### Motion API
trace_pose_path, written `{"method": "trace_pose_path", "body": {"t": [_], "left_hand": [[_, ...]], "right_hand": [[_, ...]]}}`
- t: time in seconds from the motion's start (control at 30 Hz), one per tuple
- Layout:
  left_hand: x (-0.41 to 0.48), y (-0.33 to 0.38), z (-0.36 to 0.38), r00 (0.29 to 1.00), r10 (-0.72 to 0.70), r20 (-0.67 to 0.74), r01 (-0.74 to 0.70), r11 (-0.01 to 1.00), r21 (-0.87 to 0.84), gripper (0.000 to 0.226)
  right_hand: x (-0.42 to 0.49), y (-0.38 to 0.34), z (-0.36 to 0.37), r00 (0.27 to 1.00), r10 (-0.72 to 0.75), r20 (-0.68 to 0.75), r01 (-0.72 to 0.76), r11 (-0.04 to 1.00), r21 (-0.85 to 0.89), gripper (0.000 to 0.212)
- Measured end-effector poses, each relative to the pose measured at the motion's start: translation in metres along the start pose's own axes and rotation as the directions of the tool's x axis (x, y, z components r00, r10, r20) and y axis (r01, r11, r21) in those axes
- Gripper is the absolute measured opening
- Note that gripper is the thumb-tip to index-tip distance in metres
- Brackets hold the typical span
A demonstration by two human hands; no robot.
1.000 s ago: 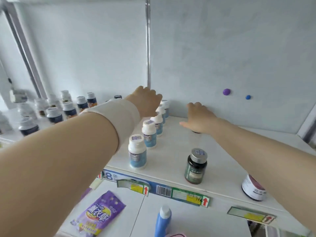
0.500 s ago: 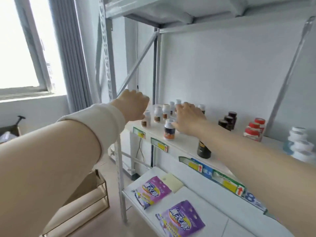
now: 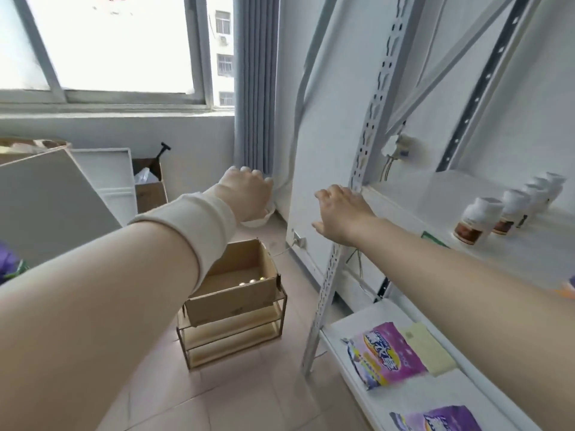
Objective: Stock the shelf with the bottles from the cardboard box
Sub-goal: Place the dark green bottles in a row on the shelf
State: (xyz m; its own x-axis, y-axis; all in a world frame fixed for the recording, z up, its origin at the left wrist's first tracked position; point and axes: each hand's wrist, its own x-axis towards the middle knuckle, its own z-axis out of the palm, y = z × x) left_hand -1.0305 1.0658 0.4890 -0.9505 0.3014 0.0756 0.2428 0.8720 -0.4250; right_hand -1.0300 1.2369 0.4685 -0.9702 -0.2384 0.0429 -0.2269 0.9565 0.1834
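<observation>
An open cardboard box (image 3: 236, 284) sits on a low wooden rack on the floor, left of the white shelf unit (image 3: 485, 253); a few bottle caps show inside it. A row of white-capped bottles (image 3: 477, 220) stands on the shelf at right. My left hand (image 3: 249, 194) hangs in the air above and beyond the box, fingers loosely curled, holding nothing. My right hand (image 3: 342, 213) is beside the shelf's front post, fingers relaxed, empty.
Purple snack packets (image 3: 384, 353) and a pale yellow card lie on the lower shelf. A perforated steel upright (image 3: 357, 181) stands between my hands and the shelf. White boards (image 3: 62, 197) and another cardboard box (image 3: 149, 185) lean against the wall under the window.
My view has swung left from the shelf toward the floor and window. Both hands have come away from the bottles on the shelf, and the cardboard box is now in sight.
</observation>
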Motion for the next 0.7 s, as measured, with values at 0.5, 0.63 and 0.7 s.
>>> {"method": "trace_pose_path", "body": {"t": [0.5,0.63,0.7], "left_hand": [[0.178,-0.075,0.248,0.913,-0.063,0.403,0.132,0.98,-0.146,0.05],[0.208,-0.079,0.331,0.862,-0.015,0.507,0.15,0.962,-0.226,0.049],[0.226,-0.078,0.375,0.846,0.005,0.532,0.181,0.937,-0.297,0.048]], "right_hand": [[0.271,-0.067,0.187,0.901,-0.339,0.27,0.36,0.933,-0.03,0.052],[0.322,-0.087,0.246,0.848,-0.375,0.375,0.395,0.918,0.027,0.051],[0.341,-0.095,0.278,0.817,-0.381,0.433,0.397,0.916,0.057,0.05]]}}
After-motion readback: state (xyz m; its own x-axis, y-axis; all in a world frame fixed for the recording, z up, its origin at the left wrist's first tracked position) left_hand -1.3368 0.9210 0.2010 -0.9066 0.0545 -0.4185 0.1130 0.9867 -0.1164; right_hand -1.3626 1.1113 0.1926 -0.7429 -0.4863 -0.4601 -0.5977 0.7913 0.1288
